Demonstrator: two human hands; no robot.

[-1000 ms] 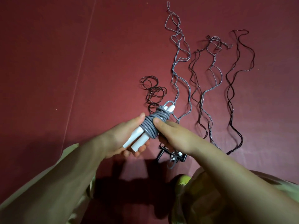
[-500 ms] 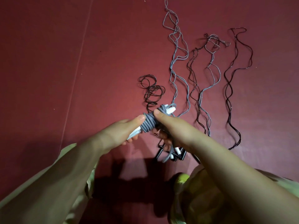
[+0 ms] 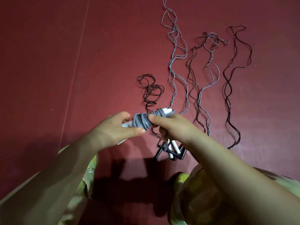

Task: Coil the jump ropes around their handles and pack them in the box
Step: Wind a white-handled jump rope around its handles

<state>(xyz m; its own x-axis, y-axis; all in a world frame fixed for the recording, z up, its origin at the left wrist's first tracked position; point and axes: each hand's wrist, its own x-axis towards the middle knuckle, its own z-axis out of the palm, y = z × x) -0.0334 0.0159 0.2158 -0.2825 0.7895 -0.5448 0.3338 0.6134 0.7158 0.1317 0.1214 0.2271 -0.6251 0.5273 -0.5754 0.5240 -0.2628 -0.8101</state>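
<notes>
A grey jump rope [image 3: 143, 120] is wound in tight turns around its pair of white handles [image 3: 167, 110], held above the dark red floor. My left hand [image 3: 113, 130] grips the near end of the handles, thumb under the coil. My right hand [image 3: 172, 125] holds the far part, thumb pressing on the grey turns. Several other ropes lie stretched out on the floor: a grey one [image 3: 174, 51], a mixed grey and dark pair [image 3: 203, 82], and a dark one [image 3: 230, 88]. A small dark tangle [image 3: 150, 90] lies just beyond my hands. No box is in view.
A cluster of black and white handles [image 3: 170, 151] lies on the floor under my right wrist. The red floor [image 3: 48, 62] has a thin seam running on the left. My knees in light green cloth [image 3: 180, 179] are at the bottom.
The wrapped bundle has turned flatter and shifted slightly left. My left thumb has dropped below the coil, and my right thumb has moved onto the middle of the grey turns.
</notes>
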